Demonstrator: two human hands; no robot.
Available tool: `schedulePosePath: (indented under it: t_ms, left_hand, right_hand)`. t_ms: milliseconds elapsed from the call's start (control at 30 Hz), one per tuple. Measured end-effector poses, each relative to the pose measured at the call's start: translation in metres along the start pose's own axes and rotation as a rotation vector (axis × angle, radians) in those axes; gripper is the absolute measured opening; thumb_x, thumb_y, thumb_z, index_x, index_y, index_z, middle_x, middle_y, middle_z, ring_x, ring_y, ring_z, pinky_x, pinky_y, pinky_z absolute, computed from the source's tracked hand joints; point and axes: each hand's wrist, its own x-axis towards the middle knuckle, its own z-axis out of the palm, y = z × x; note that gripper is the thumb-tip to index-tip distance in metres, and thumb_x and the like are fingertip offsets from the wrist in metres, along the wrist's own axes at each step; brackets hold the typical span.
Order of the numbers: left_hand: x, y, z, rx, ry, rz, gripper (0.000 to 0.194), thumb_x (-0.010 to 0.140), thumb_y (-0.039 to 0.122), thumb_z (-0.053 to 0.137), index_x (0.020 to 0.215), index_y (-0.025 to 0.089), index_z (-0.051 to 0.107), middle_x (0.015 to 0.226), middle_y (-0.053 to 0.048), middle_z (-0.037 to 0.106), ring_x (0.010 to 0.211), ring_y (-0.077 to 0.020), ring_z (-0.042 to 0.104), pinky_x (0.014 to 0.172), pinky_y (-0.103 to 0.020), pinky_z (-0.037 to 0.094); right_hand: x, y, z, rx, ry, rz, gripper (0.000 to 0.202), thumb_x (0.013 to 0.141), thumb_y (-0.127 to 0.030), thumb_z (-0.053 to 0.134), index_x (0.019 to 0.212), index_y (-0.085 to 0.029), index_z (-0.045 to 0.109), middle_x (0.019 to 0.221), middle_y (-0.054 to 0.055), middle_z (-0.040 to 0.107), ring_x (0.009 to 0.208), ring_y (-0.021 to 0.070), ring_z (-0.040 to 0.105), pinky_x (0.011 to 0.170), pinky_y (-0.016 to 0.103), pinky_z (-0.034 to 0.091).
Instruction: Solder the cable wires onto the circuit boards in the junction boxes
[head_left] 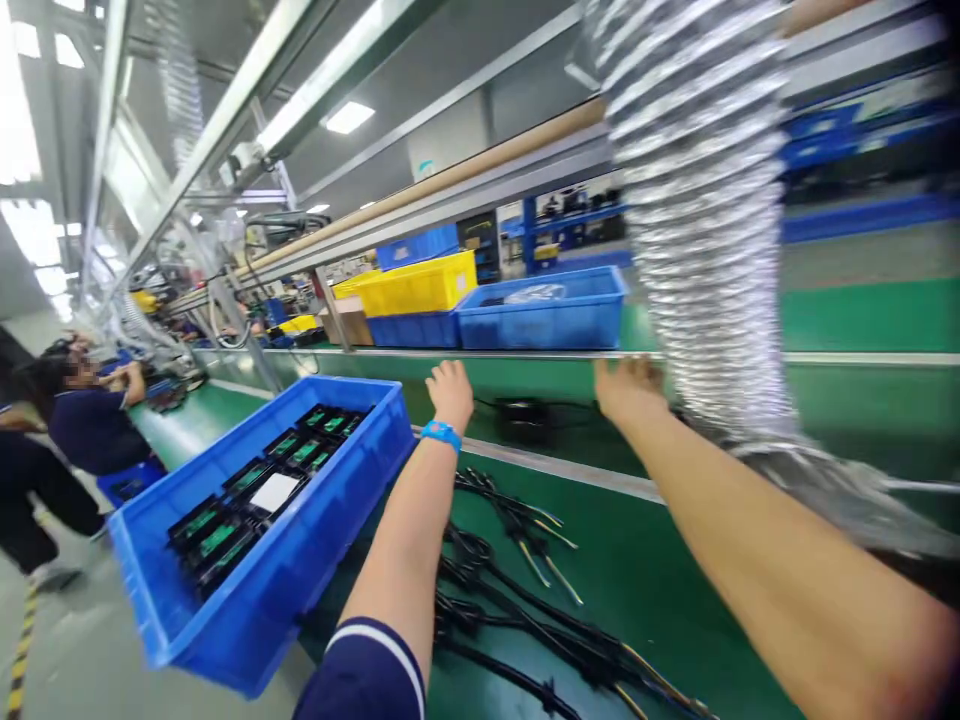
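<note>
My left hand (451, 393), with a blue band (442, 433) at the wrist, reaches forward over the bench, fingers apart and nothing visible in them. To the right, my right hand (631, 388) stretches towards the metal edge (540, 353) of the raised shelf, its fingers open; whether they touch the edge I cannot tell. Between both hands a blurred black object (523, 412) with thin cables sits behind the bench rail. Black cables (517, 620) with bare coloured wire ends lie below my hands.
A blue bin (352, 490) of black cases with green boards and a white card (274, 492) stands left. Beyond are a yellow bin (420, 285) and another blue bin (544, 325). A silver duct (712, 220) hangs right. A co-worker (90, 410) sits far left.
</note>
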Motion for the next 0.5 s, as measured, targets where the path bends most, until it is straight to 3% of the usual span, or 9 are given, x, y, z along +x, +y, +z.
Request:
schedulePosePath:
  t_ms: [67, 133, 200, 267, 367, 433, 500]
  left_hand:
    - [0.020, -0.010, 0.000, 0.020, -0.066, 0.019, 0.037, 0.093, 0.035, 0.060, 0.125, 0.017, 0.055, 0.128, -0.010, 0.057, 0.109, -0.0242, 0.060, 0.090, -0.046, 0.053]
    - [0.037, -0.037, -0.012, 0.034, -0.144, 0.035, 0.037, 0.093, 0.035, 0.060, 0.124, 0.017, 0.056, 0.127, -0.010, 0.057, 0.108, -0.0239, 0.060, 0.089, -0.045, 0.054]
    - [0.047, -0.082, -0.032, 0.056, -0.222, 0.020, 0.036, 0.093, 0.035, 0.060, 0.123, 0.016, 0.056, 0.124, -0.010, 0.059, 0.106, -0.0232, 0.061, 0.088, -0.044, 0.054]
    - [0.043, -0.142, -0.051, 0.090, -0.286, -0.034, 0.036, 0.093, 0.035, 0.059, 0.124, 0.017, 0.056, 0.125, -0.010, 0.058, 0.107, -0.0235, 0.061, 0.089, -0.045, 0.054]
    - [0.001, -0.240, -0.060, 0.152, -0.438, -0.175, 0.036, 0.093, 0.035, 0.060, 0.123, 0.017, 0.056, 0.124, -0.010, 0.058, 0.107, -0.0236, 0.061, 0.089, -0.045, 0.054]
    - [-0.049, -0.297, -0.055, 0.175, -0.594, -0.277, 0.035, 0.092, 0.035, 0.060, 0.122, 0.016, 0.057, 0.122, -0.010, 0.059, 0.105, -0.0228, 0.061, 0.087, -0.043, 0.054]
    - [-0.104, -0.339, -0.044, 0.182, -0.753, -0.366, 0.034, 0.093, 0.035, 0.059, 0.122, 0.016, 0.057, 0.121, -0.009, 0.060, 0.102, -0.0220, 0.062, 0.086, -0.043, 0.055]
  right_hand:
    - [0.017, -0.004, 0.021, -0.071, -0.103, 0.044, 0.033, 0.095, -0.035, 0.058, 0.121, -0.016, 0.057, 0.123, 0.011, 0.058, 0.105, 0.0210, 0.061, 0.090, 0.041, 0.054]
    - [0.029, -0.016, 0.040, -0.119, -0.219, 0.030, 0.030, 0.096, -0.035, 0.057, 0.119, -0.017, 0.059, 0.123, 0.010, 0.059, 0.104, 0.0199, 0.061, 0.089, 0.040, 0.054]
    - [0.034, -0.033, 0.057, -0.143, -0.320, -0.038, 0.029, 0.096, -0.035, 0.056, 0.119, -0.018, 0.059, 0.122, 0.009, 0.059, 0.103, 0.0194, 0.061, 0.088, 0.039, 0.054]
    - [0.031, -0.054, 0.072, -0.148, -0.388, -0.139, 0.030, 0.095, -0.035, 0.057, 0.119, -0.017, 0.058, 0.121, 0.009, 0.060, 0.103, 0.0199, 0.062, 0.088, 0.040, 0.054]
    - [0.017, -0.083, 0.090, -0.139, -0.431, -0.295, 0.031, 0.095, -0.035, 0.058, 0.119, -0.016, 0.058, 0.120, 0.009, 0.060, 0.104, 0.0205, 0.062, 0.089, 0.042, 0.054]
    - [0.003, -0.098, 0.096, -0.117, -0.432, -0.391, 0.031, 0.095, -0.035, 0.058, 0.119, -0.016, 0.059, 0.120, 0.009, 0.061, 0.105, 0.0208, 0.062, 0.092, 0.043, 0.053]
    - [-0.010, -0.110, 0.098, -0.081, -0.423, -0.476, 0.031, 0.093, -0.031, 0.059, 0.120, -0.016, 0.061, 0.118, 0.011, 0.065, 0.108, 0.0238, 0.063, 0.095, 0.045, 0.051]
